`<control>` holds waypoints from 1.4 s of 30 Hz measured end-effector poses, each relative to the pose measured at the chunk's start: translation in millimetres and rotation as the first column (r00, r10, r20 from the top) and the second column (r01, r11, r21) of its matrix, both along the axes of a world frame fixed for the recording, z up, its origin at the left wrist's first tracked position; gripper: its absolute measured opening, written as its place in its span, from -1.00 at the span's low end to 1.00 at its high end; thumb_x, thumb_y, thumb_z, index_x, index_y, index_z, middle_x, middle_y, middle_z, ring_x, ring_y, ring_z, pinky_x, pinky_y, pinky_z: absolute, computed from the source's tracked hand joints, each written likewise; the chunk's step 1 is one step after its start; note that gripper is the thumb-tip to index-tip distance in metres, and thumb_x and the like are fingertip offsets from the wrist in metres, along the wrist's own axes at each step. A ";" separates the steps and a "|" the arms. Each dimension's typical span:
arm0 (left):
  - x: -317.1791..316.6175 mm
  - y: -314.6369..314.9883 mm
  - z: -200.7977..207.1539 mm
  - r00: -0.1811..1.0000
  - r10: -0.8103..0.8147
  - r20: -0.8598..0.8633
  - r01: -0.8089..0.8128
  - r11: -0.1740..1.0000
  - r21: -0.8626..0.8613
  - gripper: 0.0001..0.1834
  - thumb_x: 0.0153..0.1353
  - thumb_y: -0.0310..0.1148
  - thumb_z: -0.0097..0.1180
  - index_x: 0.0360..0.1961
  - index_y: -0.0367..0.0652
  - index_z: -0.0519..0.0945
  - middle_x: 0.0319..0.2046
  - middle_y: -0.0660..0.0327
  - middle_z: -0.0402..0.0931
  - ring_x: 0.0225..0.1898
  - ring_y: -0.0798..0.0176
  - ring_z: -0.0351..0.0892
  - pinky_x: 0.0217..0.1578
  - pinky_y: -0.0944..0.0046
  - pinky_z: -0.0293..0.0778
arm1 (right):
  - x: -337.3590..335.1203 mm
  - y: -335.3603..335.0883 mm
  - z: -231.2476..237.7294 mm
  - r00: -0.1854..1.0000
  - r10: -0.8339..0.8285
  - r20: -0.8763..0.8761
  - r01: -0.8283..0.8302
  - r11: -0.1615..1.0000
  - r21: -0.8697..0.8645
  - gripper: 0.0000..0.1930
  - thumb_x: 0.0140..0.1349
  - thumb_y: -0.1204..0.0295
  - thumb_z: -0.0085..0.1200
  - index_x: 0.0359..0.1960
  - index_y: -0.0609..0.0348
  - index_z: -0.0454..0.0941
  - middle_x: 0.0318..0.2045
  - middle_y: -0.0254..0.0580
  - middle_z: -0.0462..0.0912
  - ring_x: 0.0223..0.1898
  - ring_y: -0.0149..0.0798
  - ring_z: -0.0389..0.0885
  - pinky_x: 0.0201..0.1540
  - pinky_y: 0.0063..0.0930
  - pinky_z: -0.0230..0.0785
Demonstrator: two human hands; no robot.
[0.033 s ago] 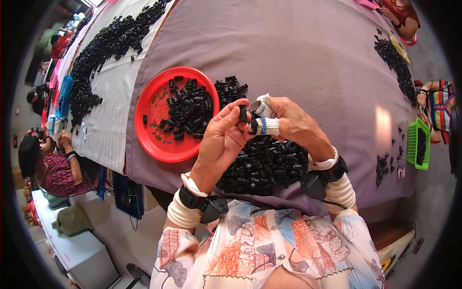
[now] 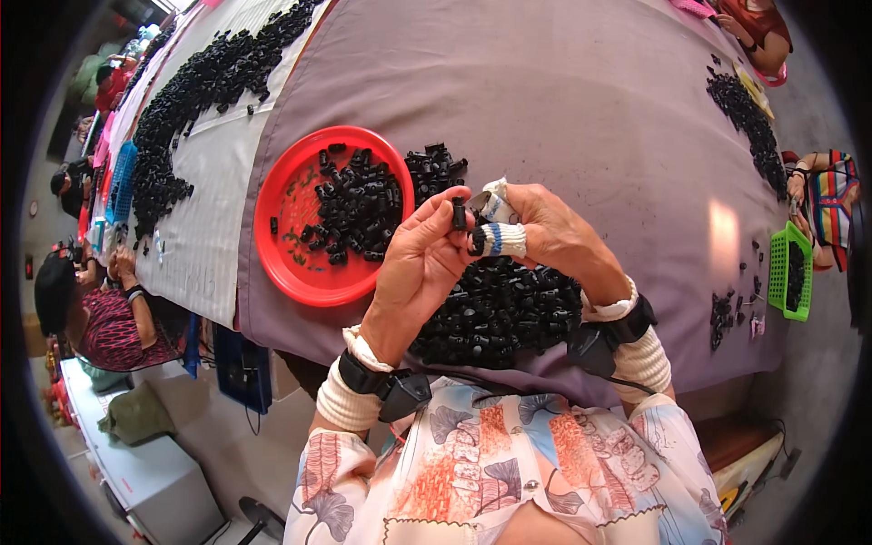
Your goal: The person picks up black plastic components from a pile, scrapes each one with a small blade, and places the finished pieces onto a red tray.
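Note:
My left hand [image 2: 420, 263] pinches a small black cylindrical plastic part [image 2: 459, 214] upright between thumb and fingers. My right hand [image 2: 554, 232] is closed right beside it, with white cloth covers on some fingers, one of them striped blue. A dark bit shows at the tip of the striped cover; whether it is a second part, I cannot tell. Below both hands lies a heap of similar black parts [image 2: 504, 318]. Left of them, more parts sit in a round red tray [image 2: 282, 245]. A smaller pile [image 2: 436, 168] lies at the tray's right edge.
A mauve cloth [image 2: 581, 100] covers the table. Long black heaps [image 2: 218, 73] run along a pale cloth at left. At right stand a green basket [image 2: 781, 272] and another pile [image 2: 745, 118]. Other people sit along both sides; one person [image 2: 113, 313] works at left.
My right hand's covered fingers have shifted very slightly. The left hand still pinches the black part.

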State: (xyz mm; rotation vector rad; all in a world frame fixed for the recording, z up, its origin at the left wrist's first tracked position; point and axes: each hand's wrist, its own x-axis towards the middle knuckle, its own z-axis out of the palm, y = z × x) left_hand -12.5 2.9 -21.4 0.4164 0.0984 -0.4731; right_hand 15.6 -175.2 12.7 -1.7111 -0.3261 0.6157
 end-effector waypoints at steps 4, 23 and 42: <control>0.1 2.1 -3.5 0.999 -0.022 0.032 0.023 0.999 -0.025 -0.69 0.30 -0.35 -0.15 0.02 -0.26 0.32 -0.31 0.16 0.52 -0.27 0.31 0.55 -0.20 0.24 0.49 | 0.6 2.3 2.7 1.000 -0.011 0.011 0.012 0.998 -0.067 -0.65 -0.03 0.20 0.21 -0.46 0.25 0.42 -0.74 -0.31 0.39 -0.76 -0.47 0.35 -0.72 -0.55 0.18; -2.9 -6.1 11.7 0.997 0.075 0.002 -0.075 0.983 0.170 -0.78 0.23 -0.46 -0.02 -0.11 -0.29 0.45 -0.38 0.20 0.53 -0.35 0.42 0.52 -0.23 0.35 0.47 | -2.7 2.3 -6.1 0.998 -0.059 -0.031 0.059 0.998 -0.005 -0.78 0.03 0.32 0.16 -0.44 0.19 0.46 -0.72 -0.44 0.41 -0.75 -0.60 0.32 -0.75 -0.71 0.14; 1.5 -2.5 3.8 0.988 0.094 0.118 -0.121 0.963 0.241 -0.76 0.19 -0.50 0.01 -0.10 -0.28 0.46 -0.30 0.15 0.54 -0.37 0.36 0.52 -0.30 0.35 0.48 | -5.1 2.3 -0.3 0.982 -0.163 -0.098 0.170 0.983 0.063 -0.88 0.13 0.40 0.04 -0.41 0.20 0.44 -0.66 -0.42 0.42 -0.70 -0.60 0.30 -0.71 -0.70 0.10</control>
